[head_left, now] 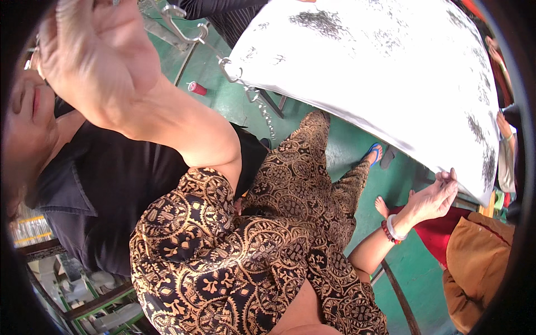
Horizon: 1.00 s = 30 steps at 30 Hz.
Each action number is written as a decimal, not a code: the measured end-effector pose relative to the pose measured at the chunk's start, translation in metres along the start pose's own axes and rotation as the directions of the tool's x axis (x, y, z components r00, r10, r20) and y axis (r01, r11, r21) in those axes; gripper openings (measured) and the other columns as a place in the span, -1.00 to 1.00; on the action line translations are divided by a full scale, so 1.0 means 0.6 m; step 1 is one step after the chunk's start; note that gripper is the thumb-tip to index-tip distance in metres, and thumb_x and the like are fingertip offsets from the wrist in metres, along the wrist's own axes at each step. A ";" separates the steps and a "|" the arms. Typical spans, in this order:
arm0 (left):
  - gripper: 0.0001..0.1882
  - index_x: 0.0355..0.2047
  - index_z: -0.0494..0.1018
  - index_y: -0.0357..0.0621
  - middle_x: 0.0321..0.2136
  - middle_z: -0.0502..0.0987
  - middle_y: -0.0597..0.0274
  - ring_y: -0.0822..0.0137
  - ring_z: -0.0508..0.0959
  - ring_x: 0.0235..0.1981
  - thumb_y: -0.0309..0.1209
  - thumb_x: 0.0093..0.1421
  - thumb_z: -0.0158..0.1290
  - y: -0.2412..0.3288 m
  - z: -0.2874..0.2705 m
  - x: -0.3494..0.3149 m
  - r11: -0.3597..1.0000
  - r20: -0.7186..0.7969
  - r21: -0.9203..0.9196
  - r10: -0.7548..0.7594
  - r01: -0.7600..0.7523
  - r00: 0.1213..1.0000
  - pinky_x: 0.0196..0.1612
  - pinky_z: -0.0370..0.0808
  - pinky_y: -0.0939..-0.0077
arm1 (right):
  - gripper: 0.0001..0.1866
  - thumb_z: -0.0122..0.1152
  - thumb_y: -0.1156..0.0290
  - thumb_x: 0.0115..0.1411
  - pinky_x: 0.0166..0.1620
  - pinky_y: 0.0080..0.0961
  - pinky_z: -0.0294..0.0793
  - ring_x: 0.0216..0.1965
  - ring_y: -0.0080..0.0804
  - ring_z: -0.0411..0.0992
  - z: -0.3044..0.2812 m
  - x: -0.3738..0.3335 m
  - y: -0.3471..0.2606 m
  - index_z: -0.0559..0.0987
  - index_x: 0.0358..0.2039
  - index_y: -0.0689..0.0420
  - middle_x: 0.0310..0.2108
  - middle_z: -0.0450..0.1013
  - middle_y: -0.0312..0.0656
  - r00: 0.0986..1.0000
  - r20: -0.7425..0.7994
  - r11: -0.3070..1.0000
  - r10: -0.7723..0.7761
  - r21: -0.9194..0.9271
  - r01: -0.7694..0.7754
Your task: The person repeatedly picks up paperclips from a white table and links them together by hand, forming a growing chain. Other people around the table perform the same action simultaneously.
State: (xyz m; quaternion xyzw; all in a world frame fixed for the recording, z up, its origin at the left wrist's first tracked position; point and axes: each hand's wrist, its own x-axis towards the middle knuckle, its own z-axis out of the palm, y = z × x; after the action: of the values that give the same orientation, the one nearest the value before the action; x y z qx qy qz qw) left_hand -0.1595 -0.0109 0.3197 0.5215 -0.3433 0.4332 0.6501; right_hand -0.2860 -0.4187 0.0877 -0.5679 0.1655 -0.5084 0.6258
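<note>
My left hand point(106, 50) is raised close in the upper left, its palm in view and its fingers blurred and partly cut off by the rim. Nothing shows in its palm. On the right, my right hand point(435, 196) is at the near right edge of a large white sheet point(379, 84) with dark, smudgy marks. Its fingers are bent together at that edge. A pale bangle point(391, 228) and a red bead bracelet point(387, 231) circle that wrist. Glare washes out much of the sheet.
A person in a black shirt point(111, 184) is close on my left. Metal hooks and chain point(231, 72) hang beside the sheet. A red cup point(196, 88) stands on the green floor point(223, 106). Other people's hands point(504, 125) reach the far right edge; someone wears orange-brown clothing point(474, 251).
</note>
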 end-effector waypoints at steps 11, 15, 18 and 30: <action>-0.86 -0.22 0.50 -0.30 -0.29 0.62 0.08 0.32 0.60 -0.25 -0.51 0.23 0.13 -0.041 -0.080 -0.124 0.867 -0.486 0.441 0.013 0.233 0.874 -0.17 0.48 0.46 | -0.60 -0.01 0.26 0.40 -0.11 -0.51 0.32 -0.29 -0.48 0.31 0.009 -0.005 -0.014 0.53 -0.12 0.42 -0.36 0.40 -0.21 0.998 0.055 0.991 0.000 -0.135 0.008; -0.81 -0.19 0.49 -0.33 -0.30 0.60 0.13 0.43 0.56 -0.28 -0.48 0.23 0.15 -0.066 -0.104 -0.141 0.846 -0.583 0.430 -0.006 0.315 0.812 -0.18 0.49 0.56 | -0.60 -0.02 0.25 0.41 -0.14 -0.52 0.30 -0.31 -0.49 0.29 0.010 -0.007 -0.016 0.54 -0.14 0.41 -0.38 0.39 -0.24 0.997 0.079 0.986 -0.001 -0.164 0.014; -0.78 -0.17 0.47 -0.37 -0.27 0.59 0.10 0.40 0.56 -0.28 -0.49 0.22 0.16 -0.078 -0.113 -0.144 0.822 -0.620 0.456 0.020 0.340 0.784 -0.16 0.49 0.54 | -0.63 -0.02 0.28 0.41 -0.14 -0.53 0.30 -0.31 -0.49 0.29 0.006 -0.008 -0.013 0.53 -0.14 0.39 -0.37 0.39 -0.25 0.995 0.043 0.988 0.088 -0.129 -0.082; -0.65 -0.26 0.24 -0.28 -0.43 0.52 0.09 0.38 0.55 -0.40 -0.61 0.11 0.23 -0.116 -0.141 -0.195 0.774 -0.819 0.363 0.001 0.519 0.573 -0.31 0.51 0.56 | -0.73 -0.05 0.41 0.40 -0.13 -0.57 0.29 -0.29 -0.56 0.30 0.024 -0.013 -0.024 0.53 -0.20 0.38 -0.38 0.38 -0.27 0.996 0.082 0.992 0.046 -0.123 -0.036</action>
State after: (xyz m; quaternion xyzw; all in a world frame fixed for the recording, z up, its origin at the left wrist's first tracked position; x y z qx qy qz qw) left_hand -0.1410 0.0423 0.1695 0.4941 0.2062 0.5904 0.6039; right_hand -0.2844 -0.4023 0.1016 -0.6225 0.1811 -0.4597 0.6069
